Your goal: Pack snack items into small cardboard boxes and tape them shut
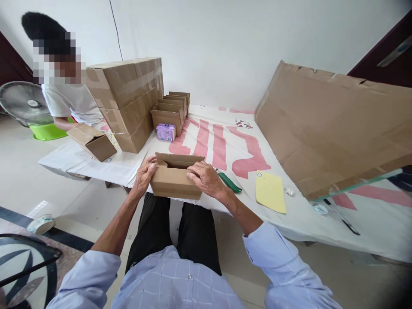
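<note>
A small brown cardboard box (pixel 175 182) stands at the table's front edge, right before me. Its back flap is up and the top shows a dark gap; what lies inside is hidden. My left hand (pixel 145 175) grips the box's left end, thumb on the near side. On the right end, my right hand (pixel 206 177) is curled over the top edge, fingers at the opening. Just right of that hand lies a green-handled tool (pixel 230 182). Behind the box, a purple package (pixel 166 132) sits against a row of open cardboard boxes (pixel 169 113).
Stacked taped cartons (pixel 125 92) rise at the back left. Beyond them sits a person (pixel 72 101) by another box (pixel 93 141). Yellow paper (pixel 271 192) lies to the right, near a large leaning cardboard sheet (pixel 334 128). A fan (pixel 24 103) stands far left.
</note>
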Tool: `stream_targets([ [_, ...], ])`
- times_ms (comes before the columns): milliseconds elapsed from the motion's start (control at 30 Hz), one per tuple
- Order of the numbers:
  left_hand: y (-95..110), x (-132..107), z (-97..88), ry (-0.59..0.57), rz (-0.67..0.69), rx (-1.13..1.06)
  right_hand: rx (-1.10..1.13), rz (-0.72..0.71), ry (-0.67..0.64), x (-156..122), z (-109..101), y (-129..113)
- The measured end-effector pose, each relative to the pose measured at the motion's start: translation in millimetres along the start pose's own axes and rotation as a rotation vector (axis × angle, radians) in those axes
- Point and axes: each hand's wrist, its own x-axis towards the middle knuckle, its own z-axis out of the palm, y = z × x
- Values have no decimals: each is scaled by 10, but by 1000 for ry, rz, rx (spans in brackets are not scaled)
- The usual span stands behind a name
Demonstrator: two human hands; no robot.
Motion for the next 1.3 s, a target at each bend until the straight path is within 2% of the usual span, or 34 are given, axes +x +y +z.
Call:
stream_targets([
  [233, 99, -9, 38, -16, -42, -95, 93, -12, 39, -1, 41, -15],
  [500, 40, -1, 78, 23, -121, -182, 88, -53, 57, 5, 69, 18],
  [633, 60, 23, -23, -22, -170, -190, 39, -122, 123, -13, 30, -32],
  [700, 93, 55, -131, -90, -181, -142, -34, -178, 153, -70, -11, -112],
  [800, 150, 104, -282, -245, -122, 55, -178, -300, 153, -238, -65, -279],
  [933, 201, 145, -306, -403, -4, 301, -264, -393, 128, -503, -71, -452],
  [1133, 292, 209, -125, -401, 83, 532, -233, -379, 130, -619, -22, -476],
  [1233, 349, 204, -131, -392, 113, 534, -149, -335, 116, -603, -20, -462],
  [1300, 360, 177, -188, -333, 128, 475, -57, -290, 98, -580, -34, -455],
])
